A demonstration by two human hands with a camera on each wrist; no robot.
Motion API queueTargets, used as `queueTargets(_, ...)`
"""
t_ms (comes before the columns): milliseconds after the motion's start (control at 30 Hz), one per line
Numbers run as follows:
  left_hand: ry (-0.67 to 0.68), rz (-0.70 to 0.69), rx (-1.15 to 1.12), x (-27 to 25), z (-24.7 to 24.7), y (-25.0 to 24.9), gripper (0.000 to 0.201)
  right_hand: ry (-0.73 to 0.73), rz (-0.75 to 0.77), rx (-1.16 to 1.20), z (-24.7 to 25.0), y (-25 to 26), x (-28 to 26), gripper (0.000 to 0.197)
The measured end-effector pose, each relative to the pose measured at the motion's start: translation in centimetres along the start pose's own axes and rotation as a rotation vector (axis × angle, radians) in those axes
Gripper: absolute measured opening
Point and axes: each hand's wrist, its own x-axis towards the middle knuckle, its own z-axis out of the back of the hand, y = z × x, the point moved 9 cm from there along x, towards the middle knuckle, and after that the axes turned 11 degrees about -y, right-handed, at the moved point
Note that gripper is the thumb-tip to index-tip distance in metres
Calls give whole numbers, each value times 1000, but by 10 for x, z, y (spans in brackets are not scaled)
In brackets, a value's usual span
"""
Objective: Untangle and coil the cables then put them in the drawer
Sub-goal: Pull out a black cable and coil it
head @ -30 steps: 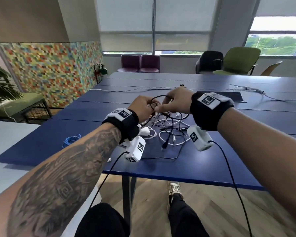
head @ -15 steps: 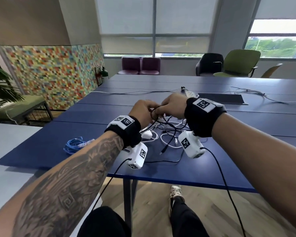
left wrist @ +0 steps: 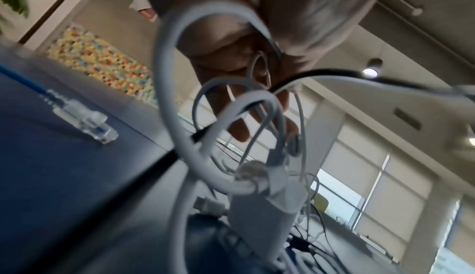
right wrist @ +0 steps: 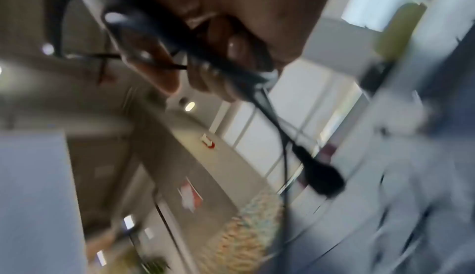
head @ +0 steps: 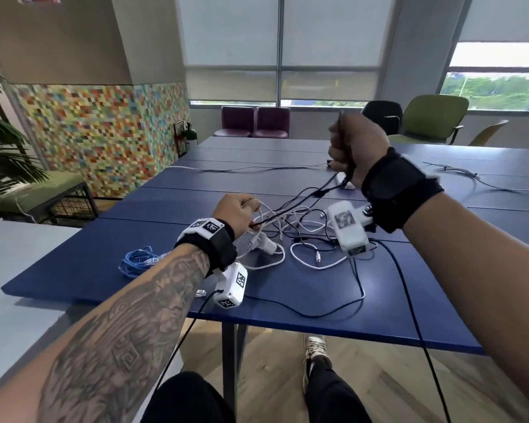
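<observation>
Black cable [head: 313, 193]: gripped in the right hand [head: 359, 146], whose fingers are curled fully round it in a fist raised above the surface [head: 74, 270]. From the fist the cable runs down and to the left, taut, into the tangle. In the right wrist view the same black cable [right wrist: 195, 55] passes through the closed grip [right wrist: 231, 40], and a black plug [right wrist: 321, 174] hangs below on a short length; that view is blurred.

White cables [head: 306, 254]: a loose tangle of loops lying on the surface between the two hands, mixed with further black strands. The left hand [head: 235, 213] holds several white strands just above the surface, its fingers curled round them, with the black cable passing through the same bunch. In the left wrist view the fingers [left wrist: 239, 128] are curled among white loops [left wrist: 180, 87], and a white adapter [left wrist: 264, 217] lies beneath them in the tangle.

Blue cable [head: 136, 261]: bundled on the surface to the left of the left forearm, apart from the tangle. Its clear connector [left wrist: 85, 120] lies flat on the surface.

Far side of the surface: a thin cable [head: 242, 169] runs across it. Beyond the surface stand a green chair [head: 434, 120] and two purple seats [head: 255, 122].
</observation>
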Motion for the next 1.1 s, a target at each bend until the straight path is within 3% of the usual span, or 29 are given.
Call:
queueTargets(100, -57, 33, -87, 3, 9, -3, 20, 226, 344, -833, -16, -8, -10, 12)
queueTargets(167, -78, 40, -186, 5, 8, -12, 21, 447, 376, -1303, -26, -48, -26, 26)
queueTargets(233, -88, 34, -267, 6, 5, -23, 22, 593, 297, -1497, -30, -84, -42, 33)
queueTargets(300, -96, 44, -328, 5, 2, -32, 20, 666, 258, -1480, -37, -107, -53, 33)
queueTargets(433, -84, 61, -396, 1, -5, -42, 19, 668, 236, -1358, -49, -115, -63, 23)
queueTargets(567, -58, 130, -468, -2, -9, -37, 20, 627, 52, -1155, -54, -117, -79, 47)
queueTargets(633, -54, 144, -478, -4, -9, -37, 21, 644, -39, -1031, -59, -123, -90, 48)
queueTargets(767, 2, 120, -407, -12, -10, -34, 20, 735, 123, -1259, -68, -139, -96, 37)
queueTargets(900, 21, 154, -455, -11, -3, -31, 20, 793, 154, -1354, -70, -158, -107, 23)
queueTargets(1100, -6, 182, -469, -10, 9, -26, 20, 702, 316, -1371, -82, -161, -102, 33)
